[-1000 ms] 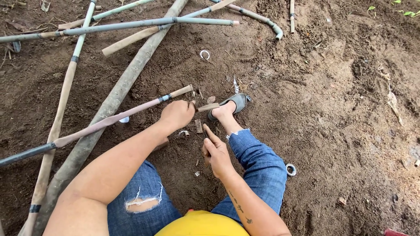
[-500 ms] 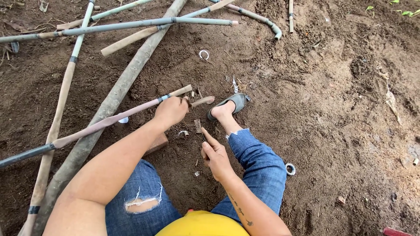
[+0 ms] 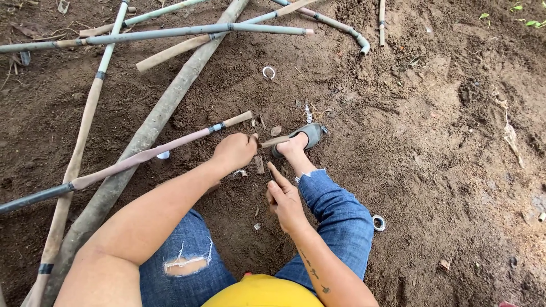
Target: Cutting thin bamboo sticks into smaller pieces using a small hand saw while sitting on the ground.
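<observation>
The left hand (image 3: 234, 151) is clamped in a fist around a short brown stick (image 3: 274, 141), whose tip reaches right toward the grey shoe (image 3: 304, 135). The right hand (image 3: 286, 199) hangs just nearer, holding nothing, fingers loosely together and forefinger pointing far (toward the stick). A small wood chip (image 3: 259, 164) lies on the dirt (image 3: 443, 142) between the hands. A thin pole (image 3: 131, 160) runs left past the left hand; more bamboo poles (image 3: 170, 96) cross farther left. A metal ring (image 3: 379, 223) lies right of the jeans (image 3: 335, 222).
</observation>
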